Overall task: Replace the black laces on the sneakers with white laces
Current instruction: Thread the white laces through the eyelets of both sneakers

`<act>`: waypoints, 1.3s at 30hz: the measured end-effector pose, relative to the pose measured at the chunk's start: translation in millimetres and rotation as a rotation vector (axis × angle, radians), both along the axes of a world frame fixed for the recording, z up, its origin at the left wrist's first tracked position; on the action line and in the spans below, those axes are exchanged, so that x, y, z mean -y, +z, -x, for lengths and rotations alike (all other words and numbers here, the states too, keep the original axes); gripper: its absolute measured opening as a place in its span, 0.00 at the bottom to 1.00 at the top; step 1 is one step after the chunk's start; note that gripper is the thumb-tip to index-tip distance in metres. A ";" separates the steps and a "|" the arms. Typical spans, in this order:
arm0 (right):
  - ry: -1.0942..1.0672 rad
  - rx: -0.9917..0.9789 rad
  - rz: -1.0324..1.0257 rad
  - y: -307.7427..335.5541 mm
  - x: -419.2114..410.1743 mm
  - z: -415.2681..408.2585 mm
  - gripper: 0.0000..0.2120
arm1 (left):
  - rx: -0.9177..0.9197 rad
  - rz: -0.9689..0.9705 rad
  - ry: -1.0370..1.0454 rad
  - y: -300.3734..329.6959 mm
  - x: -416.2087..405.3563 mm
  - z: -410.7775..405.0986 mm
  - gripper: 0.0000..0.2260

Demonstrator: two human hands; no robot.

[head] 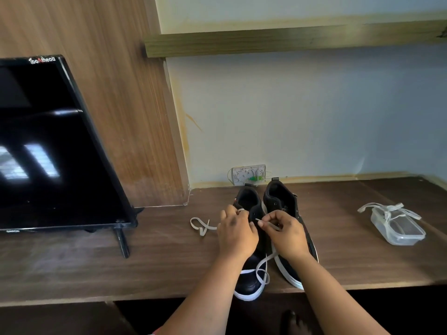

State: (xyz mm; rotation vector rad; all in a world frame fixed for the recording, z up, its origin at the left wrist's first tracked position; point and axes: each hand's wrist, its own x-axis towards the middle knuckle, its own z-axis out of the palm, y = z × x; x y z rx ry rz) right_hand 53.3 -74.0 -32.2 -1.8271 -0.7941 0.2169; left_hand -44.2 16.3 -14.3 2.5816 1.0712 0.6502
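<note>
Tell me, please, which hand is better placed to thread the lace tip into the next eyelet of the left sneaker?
Probably the right hand: its fingers pinch the white lace just behind its tip, which points toward the left sneaker. The left hand rests on that sneaker, steadying it.

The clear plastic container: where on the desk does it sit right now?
In the head view, the clear plastic container sits at the desk's right side, apart from the sneakers, with a spare white lace draped over it.

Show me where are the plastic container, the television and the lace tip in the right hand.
plastic container [408,234]: head view, near rim.
television [48,141]: head view, screen middle.
lace tip [258,220]: head view, free end.
</note>
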 end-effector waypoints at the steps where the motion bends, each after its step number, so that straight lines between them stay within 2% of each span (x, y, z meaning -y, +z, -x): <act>1: 0.008 0.003 -0.004 -0.9 -0.4 0.7 0.05 | 0.001 0.011 -0.004 -1.0 -1.8 0.3 0.13; 10: -0.113 0.159 0.175 -7.5 -10.0 1.9 0.04 | 0.043 0.280 -0.087 -8.9 -19.9 5.7 0.11; 18: -0.155 0.194 0.155 -10.7 -16.7 5.3 0.03 | 0.128 0.354 -0.068 -18.7 -20.8 0.8 0.10; 23: -0.163 0.032 0.109 -11.3 -19.4 5.6 0.04 | 0.178 0.383 -0.071 -24.2 -21.7 -3.3 0.09; 28: -0.190 -0.002 0.058 -12.1 -21.8 9.5 0.03 | 0.209 0.412 -0.050 -24.5 -22.0 -6.6 0.08; 32: -0.182 0.033 0.092 -13.8 -24.8 15.1 0.03 | 0.220 0.408 -0.038 -24.4 -21.6 -6.3 0.09; 36: -0.213 -0.055 -0.009 -12.8 -24.8 17.9 0.05 | 0.207 0.383 -0.016 -22.3 -19.0 -4.9 0.08; 39: -0.166 -0.034 0.055 -12.9 -25.8 16.4 0.04 | 0.219 0.381 -0.003 -22.2 -18.5 -5.0 0.07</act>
